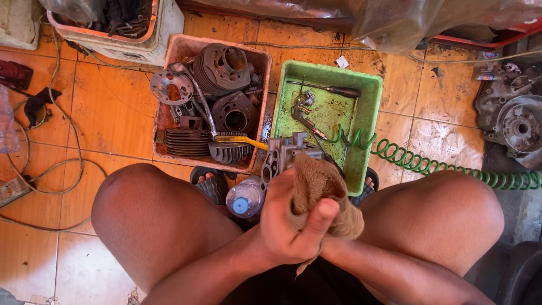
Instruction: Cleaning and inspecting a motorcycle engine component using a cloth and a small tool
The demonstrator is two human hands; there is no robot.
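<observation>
Left hand: the left hand is curled shut around a brown rag, thumb pressed across the cloth, knuckles toward the camera.
Right hand: the right hand is hidden under the rag and the left hand — only its forearm shows, coming up from lower right, so whether its grip is closed cannot be told.
Metal part: a grey cast engine part sticks out of the rag, up and to the left of the left hand's grip; it is held in the air between the knees, over the near edge of the green tray.
Long axis: the part seems to run away from the person, from the rag toward the trays — its near end is wrapped in cloth, its far end with round holes is bare.
Nearer hand: the left hand is the one visibly on the rag.
Around it: a plastic bottle with a blue cap stands on the floor just left of the hands; a brown tray of finned cylinders lies beyond; a green coiled hose runs off to the right from the green tray.
</observation>
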